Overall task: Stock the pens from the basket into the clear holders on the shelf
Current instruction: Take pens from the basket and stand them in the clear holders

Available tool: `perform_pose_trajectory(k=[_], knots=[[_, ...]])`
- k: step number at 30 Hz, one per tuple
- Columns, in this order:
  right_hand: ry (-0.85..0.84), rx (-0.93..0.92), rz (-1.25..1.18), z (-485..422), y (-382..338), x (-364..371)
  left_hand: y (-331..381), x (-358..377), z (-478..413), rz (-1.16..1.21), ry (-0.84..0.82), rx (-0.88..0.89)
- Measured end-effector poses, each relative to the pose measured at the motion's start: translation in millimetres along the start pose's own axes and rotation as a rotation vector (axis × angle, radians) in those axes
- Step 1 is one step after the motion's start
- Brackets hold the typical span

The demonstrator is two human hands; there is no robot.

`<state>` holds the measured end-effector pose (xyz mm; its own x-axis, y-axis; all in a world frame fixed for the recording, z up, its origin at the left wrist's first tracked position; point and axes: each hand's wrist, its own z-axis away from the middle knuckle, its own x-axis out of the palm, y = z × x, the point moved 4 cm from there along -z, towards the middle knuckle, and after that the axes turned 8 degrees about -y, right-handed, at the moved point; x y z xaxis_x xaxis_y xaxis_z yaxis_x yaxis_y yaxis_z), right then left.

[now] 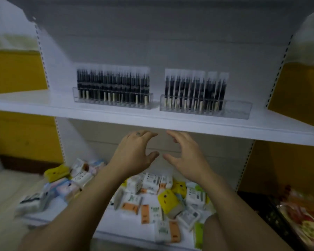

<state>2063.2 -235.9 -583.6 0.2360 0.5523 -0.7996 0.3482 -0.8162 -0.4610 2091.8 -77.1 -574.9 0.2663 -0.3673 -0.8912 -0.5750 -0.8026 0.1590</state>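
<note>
- Pens [112, 84] stand upright in dark, packed rows inside two clear holders on the white shelf [43, 104]. The left holder [112, 101] looks full, while the right holder [237, 109] shows bare slots at its right end.
- Both hands hover just under the shelf's front edge, near each other. The left hand [134, 151] and the right hand [185, 154] have their fingers spread and relaxed, and neither holds anything.
- The basket is not in view, so a blind reach for it could waste the move or pick up the wrong item.
- Raising the hands straight up risks knocking knuckles on the shelf edge.
- The rows look tightly packed, so forcing a pen into an occupied slot could tip its neighbours over in a chain.
- The right holder sits close to the front edge and probably weighs little. A push from inserting a pen could slide it or skew it.
- Loose packets [152, 196] lie scattered on the lower shelf [116, 230] under the forearms, and a low sweep of an arm could drag some off.
</note>
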Motion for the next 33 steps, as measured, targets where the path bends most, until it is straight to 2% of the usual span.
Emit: perform_pose_trajectory(k=[9,16,25,33], knots=[[-0.363,0.085,0.106,29,42,125,-47,108,68,0.127,-0.249,-0.194],[-0.617,0.198,0.078,50,81,214,-75,186,116,0.231,-0.459,-0.374],[-0.877,0.379,-0.003,98,118,295,-87,268,154,0.321,-0.69,-0.521],[-1.026,0.505,-0.116,121,141,341,-104,331,186,0.33,-0.955,-0.645]])
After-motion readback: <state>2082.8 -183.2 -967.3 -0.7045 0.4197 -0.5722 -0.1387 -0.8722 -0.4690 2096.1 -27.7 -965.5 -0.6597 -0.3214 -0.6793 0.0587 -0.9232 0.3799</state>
